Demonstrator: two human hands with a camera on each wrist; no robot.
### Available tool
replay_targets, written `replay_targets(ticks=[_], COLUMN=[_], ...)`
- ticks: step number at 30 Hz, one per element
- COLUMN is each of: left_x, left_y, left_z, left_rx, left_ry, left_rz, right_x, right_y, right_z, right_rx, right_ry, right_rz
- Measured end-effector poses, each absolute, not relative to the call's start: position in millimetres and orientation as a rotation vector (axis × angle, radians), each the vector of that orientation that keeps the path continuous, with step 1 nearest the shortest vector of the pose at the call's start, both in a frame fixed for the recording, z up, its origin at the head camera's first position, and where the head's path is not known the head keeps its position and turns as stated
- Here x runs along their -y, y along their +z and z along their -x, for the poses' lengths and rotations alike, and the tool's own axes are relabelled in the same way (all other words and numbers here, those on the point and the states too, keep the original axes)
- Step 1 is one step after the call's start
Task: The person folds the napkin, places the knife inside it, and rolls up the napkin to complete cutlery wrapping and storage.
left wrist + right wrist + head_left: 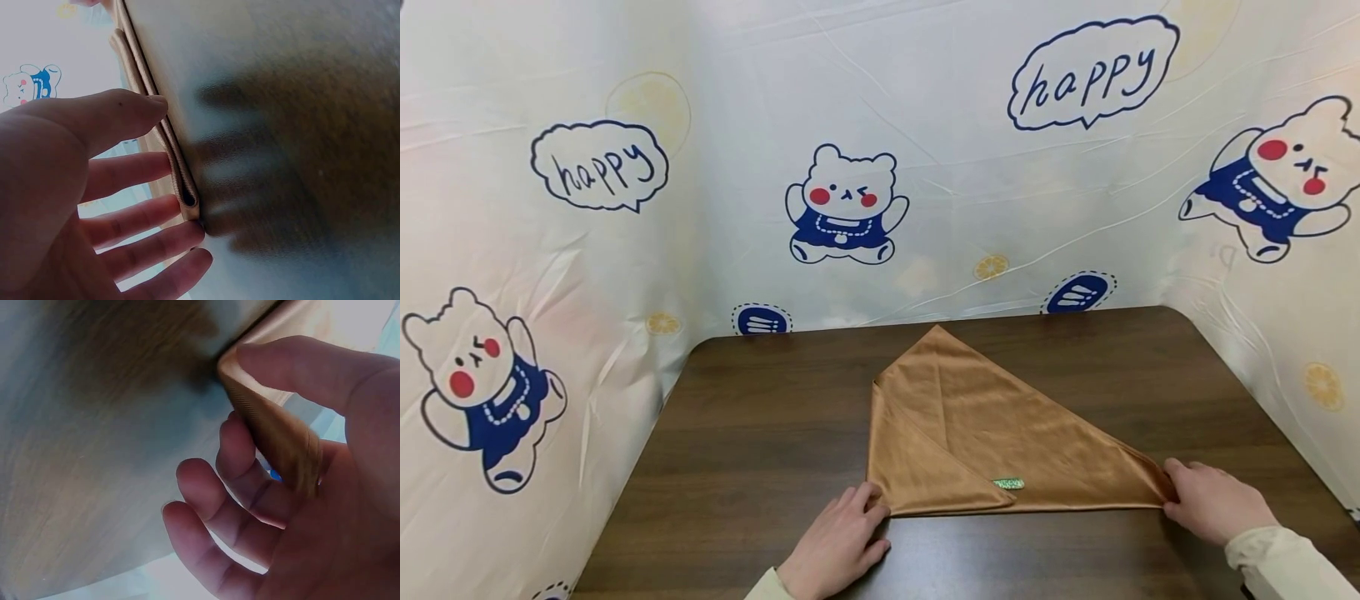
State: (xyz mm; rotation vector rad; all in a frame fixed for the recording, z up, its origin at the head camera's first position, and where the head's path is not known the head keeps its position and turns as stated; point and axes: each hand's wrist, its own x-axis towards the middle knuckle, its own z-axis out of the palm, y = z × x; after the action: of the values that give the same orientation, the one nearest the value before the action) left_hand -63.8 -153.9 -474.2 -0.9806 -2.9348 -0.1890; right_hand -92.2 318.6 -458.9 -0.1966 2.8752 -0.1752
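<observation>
A satiny brown cloth (992, 400) lies folded on the table, with one peak toward the back and its left part folded over toward the middle. By its fold edge shows a small glittery green strip (1009, 483). My left hand (838, 542) is at the near left corner; in the left wrist view its nearly straight fingers (140, 215) touch the layered cloth edge (181, 181). At the right tip, my right hand (1217, 504) pinches the cloth corner (269, 428) between thumb and forefinger, while the other fingers curl loosely below.
The dark wood-grain table (760, 417) has rounded back corners. A pale curtain (722, 167) printed with bears and lettering hangs behind it and along both sides, close to the table's edges.
</observation>
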Motion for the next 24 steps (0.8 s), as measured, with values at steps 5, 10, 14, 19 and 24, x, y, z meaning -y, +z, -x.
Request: replay_targets(ticks=[5,10,14,19,24], left_x=[154.3,154.5,154.5,154.4,154.6], left_y=[-474.2,-474.4,-474.1,-474.0,-473.8], left_z=[63.3,63.1,62.8,62.6,62.3], left_rx=[2.933,2.942,2.944,2.937,2.945], left_ry=[-0.192,-0.188,-0.184,-0.178,-0.171], left_rz=[0.98,0.977,0.981,0.983,0.983], right_x=[-312.1,-306.4,-301.5,-294.9,-288.4], right_y=[-456.3,-455.7,-455.5,-453.5,-452.6], right_z=[92.9,93.5,93.2,93.6,92.8], right_rx=[-2.87,-2.877,-2.881,-2.88,-2.919], right_ry=[-0.16,-0.173,-0.187,-0.18,-0.167], right_rz=[0.231,0.247,0.251,0.258,0.282])
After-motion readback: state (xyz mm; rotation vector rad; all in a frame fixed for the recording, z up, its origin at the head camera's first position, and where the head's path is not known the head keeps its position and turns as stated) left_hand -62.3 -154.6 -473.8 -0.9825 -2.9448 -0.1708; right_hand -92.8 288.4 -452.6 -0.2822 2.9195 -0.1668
